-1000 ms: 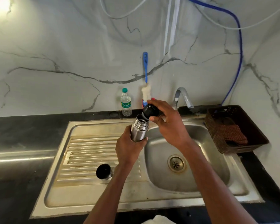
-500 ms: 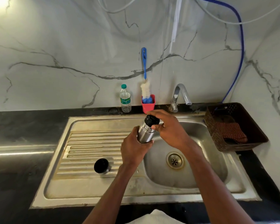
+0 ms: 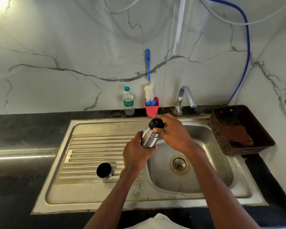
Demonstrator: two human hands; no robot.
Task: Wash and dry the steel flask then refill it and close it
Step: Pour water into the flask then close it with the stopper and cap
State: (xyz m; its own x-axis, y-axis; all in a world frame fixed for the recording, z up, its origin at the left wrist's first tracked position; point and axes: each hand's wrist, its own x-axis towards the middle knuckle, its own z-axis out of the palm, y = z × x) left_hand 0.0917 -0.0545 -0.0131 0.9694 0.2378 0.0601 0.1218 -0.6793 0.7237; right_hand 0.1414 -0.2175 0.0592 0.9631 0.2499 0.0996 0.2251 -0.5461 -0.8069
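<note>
A steel flask (image 3: 149,137) tilts over the edge between the drainboard and the sink basin (image 3: 205,176). My left hand (image 3: 135,153) grips its lower body. A black stopper (image 3: 156,123) sits on the flask's mouth, and my right hand (image 3: 172,133) holds it with fingers and thumb curled round it. The flask's cup lid (image 3: 104,170), steel outside and black inside, stands mouth up on the ribbed drainboard (image 3: 89,149), to the left of my left forearm.
Behind the sink stand a small water bottle (image 3: 128,101), a red cup (image 3: 151,107) holding a blue-handled bottle brush (image 3: 148,80), and the tap (image 3: 185,98). A brown basket (image 3: 241,129) with a cloth sits on the black counter at right.
The black stopper was off the flask's open mouth in my right hand; now it sits on the mouth. Both hands and the flask have come lower, nearer the sink.
</note>
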